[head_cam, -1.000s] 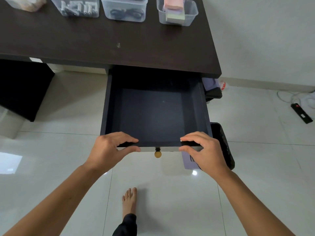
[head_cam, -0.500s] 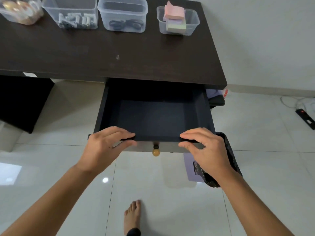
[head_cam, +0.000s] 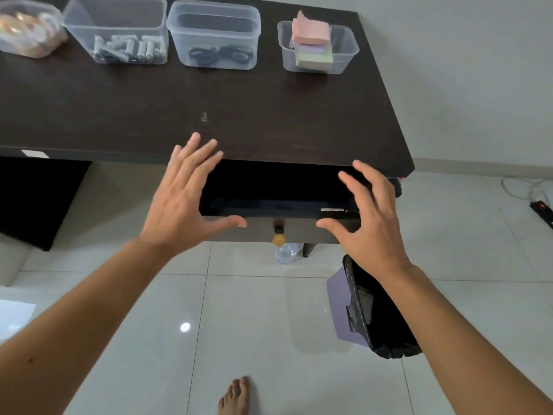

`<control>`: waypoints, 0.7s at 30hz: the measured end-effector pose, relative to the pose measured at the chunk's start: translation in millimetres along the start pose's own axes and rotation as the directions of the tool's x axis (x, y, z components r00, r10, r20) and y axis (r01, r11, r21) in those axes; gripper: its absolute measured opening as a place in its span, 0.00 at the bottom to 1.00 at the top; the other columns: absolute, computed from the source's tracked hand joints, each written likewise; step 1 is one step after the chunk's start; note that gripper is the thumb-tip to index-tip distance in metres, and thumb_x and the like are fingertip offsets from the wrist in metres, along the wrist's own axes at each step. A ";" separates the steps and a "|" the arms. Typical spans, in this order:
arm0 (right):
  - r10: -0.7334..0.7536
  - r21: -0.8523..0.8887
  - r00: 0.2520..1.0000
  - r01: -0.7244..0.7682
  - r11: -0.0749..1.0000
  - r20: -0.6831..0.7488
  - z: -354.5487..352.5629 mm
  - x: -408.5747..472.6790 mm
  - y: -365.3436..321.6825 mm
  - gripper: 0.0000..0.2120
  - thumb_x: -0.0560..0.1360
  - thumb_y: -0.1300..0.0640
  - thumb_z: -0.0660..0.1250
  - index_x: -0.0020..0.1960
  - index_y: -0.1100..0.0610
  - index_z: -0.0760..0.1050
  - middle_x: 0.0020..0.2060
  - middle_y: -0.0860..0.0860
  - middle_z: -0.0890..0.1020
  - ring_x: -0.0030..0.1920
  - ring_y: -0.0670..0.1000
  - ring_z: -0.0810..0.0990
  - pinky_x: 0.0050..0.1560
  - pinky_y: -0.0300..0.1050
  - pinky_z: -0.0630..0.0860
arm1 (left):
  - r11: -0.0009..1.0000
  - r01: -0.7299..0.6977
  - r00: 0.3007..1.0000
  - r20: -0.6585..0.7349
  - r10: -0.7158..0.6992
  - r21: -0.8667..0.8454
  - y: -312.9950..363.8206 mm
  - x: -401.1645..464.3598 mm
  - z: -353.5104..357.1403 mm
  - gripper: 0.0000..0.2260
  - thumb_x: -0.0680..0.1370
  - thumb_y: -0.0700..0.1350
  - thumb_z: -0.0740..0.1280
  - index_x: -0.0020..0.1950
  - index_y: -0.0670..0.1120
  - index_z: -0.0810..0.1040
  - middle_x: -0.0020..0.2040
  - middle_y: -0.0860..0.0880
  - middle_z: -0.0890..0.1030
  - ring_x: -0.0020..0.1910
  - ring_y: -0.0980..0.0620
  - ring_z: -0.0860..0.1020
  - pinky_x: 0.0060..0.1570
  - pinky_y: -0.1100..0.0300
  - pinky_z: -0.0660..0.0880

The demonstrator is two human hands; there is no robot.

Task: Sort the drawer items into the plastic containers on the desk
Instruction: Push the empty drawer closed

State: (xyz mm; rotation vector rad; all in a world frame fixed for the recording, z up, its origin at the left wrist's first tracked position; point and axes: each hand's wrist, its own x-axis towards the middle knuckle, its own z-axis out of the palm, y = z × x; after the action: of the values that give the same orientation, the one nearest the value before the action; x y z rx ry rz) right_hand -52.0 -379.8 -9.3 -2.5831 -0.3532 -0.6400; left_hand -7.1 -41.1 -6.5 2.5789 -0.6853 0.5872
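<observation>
The dark drawer (head_cam: 278,205) with a round brass knob (head_cam: 279,238) is pushed almost fully under the dark desk (head_cam: 209,109); only a narrow strip of it shows. My left hand (head_cam: 185,193) and my right hand (head_cam: 368,217) hover just in front of its front edge, fingers spread, holding nothing. Along the back of the desk stand clear plastic containers: one with batteries (head_cam: 119,31), one with black scissors (head_cam: 214,34), one with sticky-note pads (head_cam: 317,46), and one with tan items (head_cam: 28,31) at the far left.
A bin lined with a black bag (head_cam: 380,313) stands on the tiled floor below my right wrist. A plastic bottle (head_cam: 285,252) lies under the desk. A power strip (head_cam: 541,209) lies at the far right. A bare foot (head_cam: 235,396) shows at the bottom.
The drawer has slid in from wide open to nearly closed. Both hands have let go of its front edge and opened with fingers spread.
</observation>
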 end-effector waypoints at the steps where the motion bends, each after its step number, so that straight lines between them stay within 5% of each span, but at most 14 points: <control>1: 0.004 -0.026 0.999 -0.003 1.000 0.044 -1.4 4.0 5.6 0.42 0.74 0.41 0.78 0.79 0.61 0.69 0.80 0.58 0.66 0.82 0.58 0.63 0.81 0.55 0.64 | 0.999 -0.009 0.999 0.033 0.008 0.031 -7.3 4.9 0.7 0.51 0.70 0.73 0.71 0.79 0.37 0.67 0.81 0.41 0.67 0.84 0.42 0.56 0.82 0.39 0.54; 4: -0.003 -0.058 0.993 0.010 0.998 0.114 3.7 16.4 21.6 0.50 0.74 0.33 0.72 0.83 0.63 0.60 0.84 0.55 0.61 0.85 0.55 0.56 0.84 0.59 0.56 | 0.998 -0.044 0.999 0.026 0.043 0.052 -20.6 14.5 9.1 0.53 0.69 0.76 0.70 0.79 0.38 0.68 0.80 0.42 0.70 0.82 0.44 0.63 0.82 0.42 0.57; 9: -0.034 -0.046 0.999 0.033 0.998 -0.039 20.3 32.2 33.0 0.42 0.73 0.36 0.76 0.76 0.63 0.73 0.75 0.55 0.75 0.78 0.57 0.71 0.82 0.56 0.63 | 0.999 -0.027 0.984 -0.175 0.031 0.024 -24.8 21.7 25.7 0.42 0.69 0.70 0.76 0.68 0.39 0.79 0.69 0.44 0.81 0.73 0.45 0.77 0.76 0.47 0.68; 15: -0.059 -0.100 0.965 0.034 0.994 -0.256 41.4 42.1 41.1 0.33 0.70 0.37 0.80 0.62 0.63 0.82 0.62 0.57 0.84 0.65 0.60 0.81 0.68 0.55 0.77 | 0.994 0.031 0.951 -0.309 0.002 0.101 -21.5 28.5 37.9 0.32 0.70 0.68 0.77 0.58 0.42 0.83 0.61 0.48 0.86 0.66 0.47 0.82 0.63 0.51 0.74; 21: -0.013 -0.195 0.917 -0.071 0.978 -0.398 59.2 57.3 35.7 0.28 0.68 0.35 0.80 0.49 0.60 0.82 0.50 0.56 0.85 0.49 0.60 0.81 0.50 0.51 0.72 | 0.971 0.131 0.874 -0.485 -0.017 0.201 -13.9 38.9 57.2 0.24 0.73 0.63 0.78 0.49 0.42 0.83 0.50 0.49 0.87 0.57 0.46 0.85 0.59 0.50 0.76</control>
State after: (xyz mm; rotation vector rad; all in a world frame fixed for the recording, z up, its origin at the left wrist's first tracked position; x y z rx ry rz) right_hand 31.9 -374.3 -40.8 -2.5544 -0.1170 -1.2226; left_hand 47.6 -71.7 -38.6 2.4845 -0.3605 1.2916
